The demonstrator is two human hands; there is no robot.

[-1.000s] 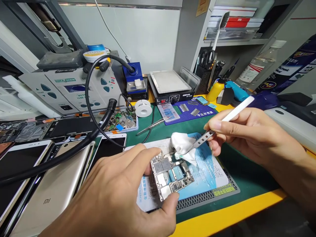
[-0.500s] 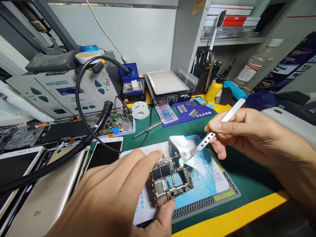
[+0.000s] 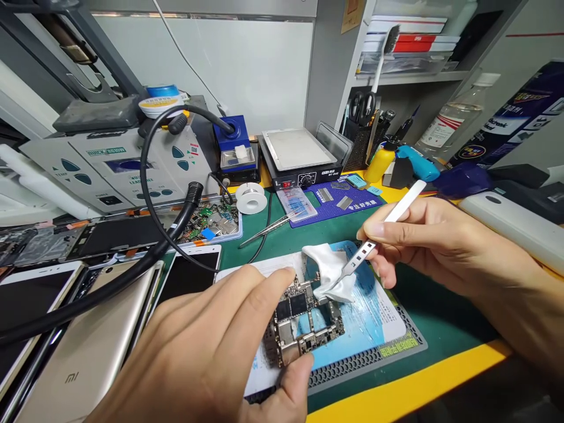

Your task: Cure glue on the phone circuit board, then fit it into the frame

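While the left hand [image 3: 194, 352] clamps the phone logic board [image 3: 304, 317] by its edge, the right hand [image 3: 440, 247], apart, holds tweezers [image 3: 365, 252] in a white wipe [image 3: 328, 270].

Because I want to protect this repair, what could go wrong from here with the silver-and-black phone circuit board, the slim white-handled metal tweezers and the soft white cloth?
The left hand holds the phone circuit board in bare fingers, so it could slip or pick up skin grease. The metal tweezers in the right hand are close to its exposed tiny components and might knock one loose. Fibres from the white cloth could snag there too.
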